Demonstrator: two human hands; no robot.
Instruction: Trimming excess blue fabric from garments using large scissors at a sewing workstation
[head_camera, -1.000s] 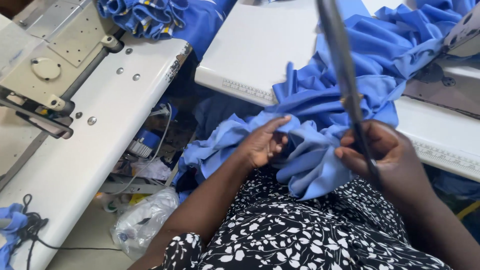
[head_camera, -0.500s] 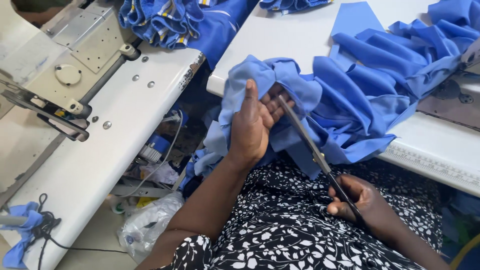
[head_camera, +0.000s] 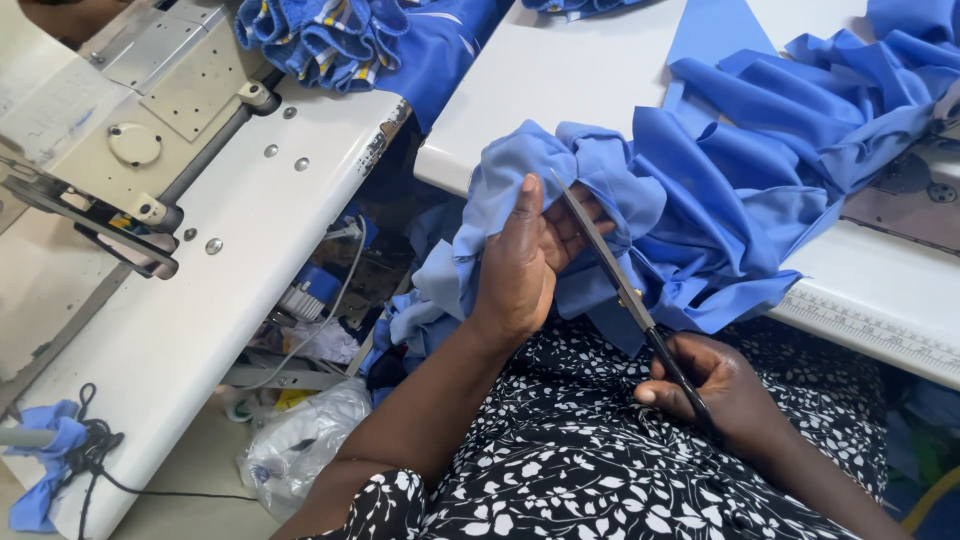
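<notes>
Left hand fingers clamped on gathered blue cotton fabric, which spills off the near edge of the white work table toward the lap. Right hand fingers closed around handles of long steel scissors; blades together, tip at fabric fold. Open gap separates this table from the white sewing machine table.

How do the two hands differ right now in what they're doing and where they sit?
The left hand is raised, gripping the gathered blue fabric; the right hand sits lower, near the lap, holding the black-handled scissors. The left shows its back, the right its curled fingers. Both are bare.
</notes>
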